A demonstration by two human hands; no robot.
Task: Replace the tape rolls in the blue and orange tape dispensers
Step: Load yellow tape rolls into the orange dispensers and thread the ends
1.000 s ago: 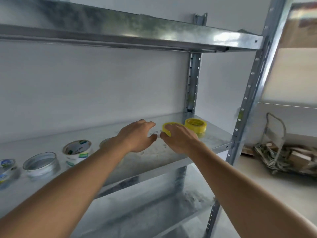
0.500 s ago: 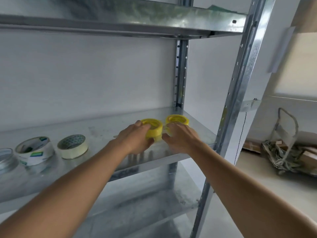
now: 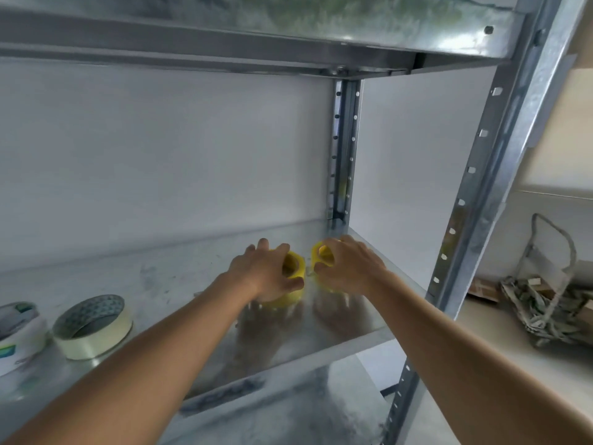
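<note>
On the middle metal shelf (image 3: 167, 281), toward its right end, both hands are at two yellow tape rolls; the left hand (image 3: 263, 271) has its fingers curled over the top of the left yellow roll (image 3: 293, 295) with the thumb against its near right side, so it grips that roll; the right hand (image 3: 348, 264) curls round the right yellow roll (image 3: 321, 253), fingers over the far rim and thumb at the near edge; whether either roll has left the shelf surface I cannot tell. Both rolls sit close together, near the rear upright post (image 3: 343, 149). Further left on the same shelf lie a cream tape roll (image 3: 93, 327) and, at the frame's edge, a white printed roll (image 3: 17, 332), neither touched. No blue or orange dispenser shows anywhere, so I judge the task to be at its start: fresh rolls are only being collected; removing the old rolls and loading both dispensers seems yet to come.
</note>
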